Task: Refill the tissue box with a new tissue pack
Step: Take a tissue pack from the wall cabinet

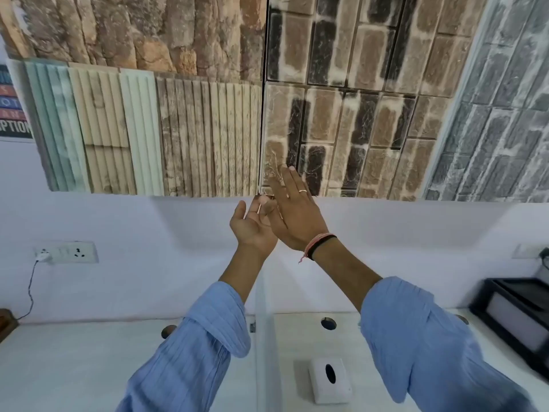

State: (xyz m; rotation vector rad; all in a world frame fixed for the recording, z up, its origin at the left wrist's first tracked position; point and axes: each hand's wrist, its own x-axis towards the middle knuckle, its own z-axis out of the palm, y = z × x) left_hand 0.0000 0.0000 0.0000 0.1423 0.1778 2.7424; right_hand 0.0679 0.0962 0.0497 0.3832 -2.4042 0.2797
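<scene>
A white tissue box (330, 380) with a dark oval slot on top lies on the white desk, low in the view between my forearms. Both hands are raised high in front of the wall, far above the box. My left hand (252, 224) is palm up with fingers apart and holds nothing. My right hand (294, 209) is flat, fingers stretched out, its back toward me, crossing over the left hand's fingertips. A ring sits on one right finger and bands circle the right wrist. No tissue pack is in view.
A clear glass divider (263, 337) rises from the desk's middle. A black tray-like unit (517, 319) stands at the right edge. A wall socket with a plugged cable (66, 251) is at the left. Textured sample panels (208, 129) cover the wall above.
</scene>
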